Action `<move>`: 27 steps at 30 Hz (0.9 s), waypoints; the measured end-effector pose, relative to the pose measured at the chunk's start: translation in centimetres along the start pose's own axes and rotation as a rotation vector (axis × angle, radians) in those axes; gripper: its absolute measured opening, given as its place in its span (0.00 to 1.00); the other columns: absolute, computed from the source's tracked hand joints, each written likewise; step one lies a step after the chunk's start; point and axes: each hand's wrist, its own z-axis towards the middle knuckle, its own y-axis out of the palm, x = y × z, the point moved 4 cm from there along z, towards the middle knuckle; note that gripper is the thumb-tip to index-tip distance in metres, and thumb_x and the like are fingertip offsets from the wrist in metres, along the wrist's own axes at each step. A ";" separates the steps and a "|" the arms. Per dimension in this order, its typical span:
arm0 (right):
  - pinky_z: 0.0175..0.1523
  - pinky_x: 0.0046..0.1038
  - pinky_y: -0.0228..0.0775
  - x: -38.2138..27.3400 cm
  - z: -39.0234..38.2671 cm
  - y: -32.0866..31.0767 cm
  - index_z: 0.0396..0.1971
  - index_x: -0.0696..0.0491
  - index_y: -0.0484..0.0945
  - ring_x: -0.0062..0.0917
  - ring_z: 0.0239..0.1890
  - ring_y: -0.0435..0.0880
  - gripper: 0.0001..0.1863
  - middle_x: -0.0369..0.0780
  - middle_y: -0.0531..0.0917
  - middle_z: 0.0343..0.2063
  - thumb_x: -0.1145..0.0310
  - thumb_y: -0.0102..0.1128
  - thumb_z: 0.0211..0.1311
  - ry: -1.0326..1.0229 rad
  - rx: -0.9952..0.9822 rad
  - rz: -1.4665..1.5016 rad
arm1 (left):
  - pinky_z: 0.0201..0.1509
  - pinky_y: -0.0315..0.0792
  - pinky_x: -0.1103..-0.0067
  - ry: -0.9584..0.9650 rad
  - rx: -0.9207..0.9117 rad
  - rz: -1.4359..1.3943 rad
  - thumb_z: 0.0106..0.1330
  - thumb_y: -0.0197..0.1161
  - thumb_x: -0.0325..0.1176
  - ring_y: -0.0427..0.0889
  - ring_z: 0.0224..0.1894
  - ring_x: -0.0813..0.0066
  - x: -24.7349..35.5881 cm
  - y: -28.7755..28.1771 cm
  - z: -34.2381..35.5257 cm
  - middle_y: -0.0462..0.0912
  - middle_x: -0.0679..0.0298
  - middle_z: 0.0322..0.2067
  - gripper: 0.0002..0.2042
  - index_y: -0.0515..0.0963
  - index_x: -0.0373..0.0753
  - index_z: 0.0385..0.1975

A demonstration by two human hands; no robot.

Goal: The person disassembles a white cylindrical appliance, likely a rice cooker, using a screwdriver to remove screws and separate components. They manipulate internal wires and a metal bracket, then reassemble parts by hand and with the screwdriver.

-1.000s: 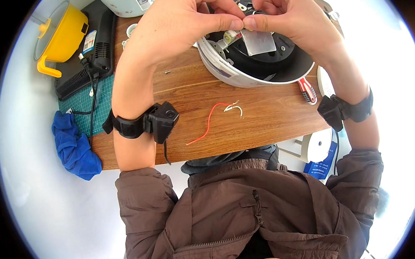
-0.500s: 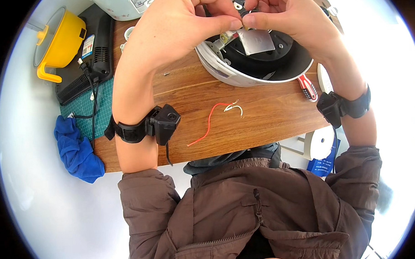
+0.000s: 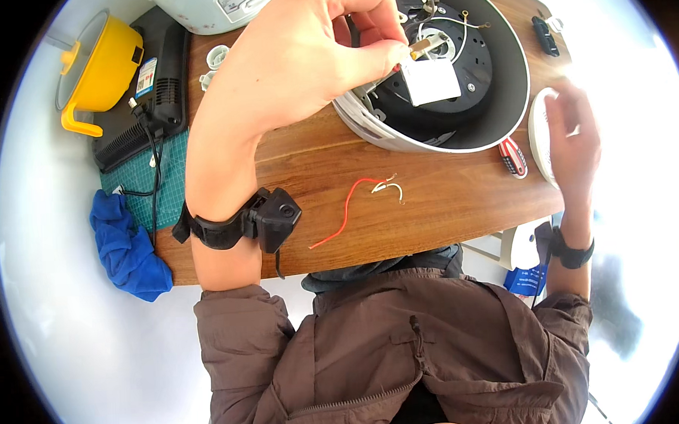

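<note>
Left hand over 1 housing; right hand by 1 white disc.

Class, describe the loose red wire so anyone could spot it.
Find the wooden table and the round white housing on it. Nearer the person and slightly left lies the red wire. Its colour and greater length set it apart from the short white wire by its far end.

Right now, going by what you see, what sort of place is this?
Probably a small tabletop workshop: an open round appliance housing, a loose red wire on the wooden table, and a green cutting mat.
</note>
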 end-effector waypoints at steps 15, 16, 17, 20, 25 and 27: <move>0.51 0.33 0.74 3.8 -6.5 3.1 0.44 0.56 0.82 0.37 0.41 0.83 0.12 0.43 0.81 0.38 0.74 0.66 0.59 0.196 -0.323 0.112 | 0.44 0.70 0.85 0.070 0.020 0.140 0.65 0.67 0.20 0.77 0.37 0.87 -1.0 -1.0 -0.5 0.79 0.72 0.32 0.03 0.80 0.34 0.35; 0.51 0.32 0.73 3.9 -6.3 2.3 0.43 0.57 0.82 0.35 0.41 0.83 0.12 0.42 0.82 0.37 0.75 0.65 0.59 0.196 -0.283 0.111 | 0.44 0.70 0.85 0.075 0.023 0.142 0.65 0.67 0.20 0.77 0.37 0.87 -0.9 -0.9 -0.4 0.79 0.72 0.32 0.03 0.80 0.34 0.35; 0.51 0.31 0.73 4.1 -6.3 1.2 0.42 0.57 0.82 0.34 0.40 0.83 0.11 0.42 0.82 0.37 0.76 0.64 0.58 0.194 -0.246 0.108 | 0.44 0.70 0.85 0.085 0.018 0.138 0.65 0.67 0.20 0.77 0.37 0.87 -0.9 -0.8 -0.4 0.79 0.72 0.33 0.03 0.80 0.34 0.35; 0.50 0.25 0.75 5.2 -6.0 -2.9 0.42 0.57 0.83 0.25 0.41 0.83 0.10 0.38 0.84 0.38 0.79 0.62 0.60 0.195 -0.121 0.058 | 0.44 0.70 0.85 0.095 0.002 0.114 0.65 0.66 0.20 0.77 0.37 0.87 -1.1 -0.8 -0.2 0.79 0.72 0.33 0.03 0.80 0.34 0.35; 0.52 0.26 0.79 5.4 -4.0 -11.4 0.52 0.57 0.83 0.25 0.44 0.86 0.14 0.41 0.85 0.51 0.76 0.63 0.68 0.148 0.130 0.010 | 0.42 0.70 0.85 0.092 0.003 0.125 0.66 0.67 0.22 0.77 0.35 0.89 -1.1 -0.9 -0.4 0.80 0.73 0.31 0.02 0.81 0.34 0.34; 0.56 0.29 0.81 4.0 -3.2 -13.5 0.55 0.56 0.82 0.33 0.50 0.87 0.18 0.45 0.83 0.55 0.76 0.66 0.65 0.018 0.170 0.030 | 0.42 0.70 0.86 0.095 0.006 0.141 0.66 0.67 0.22 0.77 0.34 0.90 -1.0 -0.9 -0.2 0.81 0.73 0.31 0.01 0.81 0.35 0.34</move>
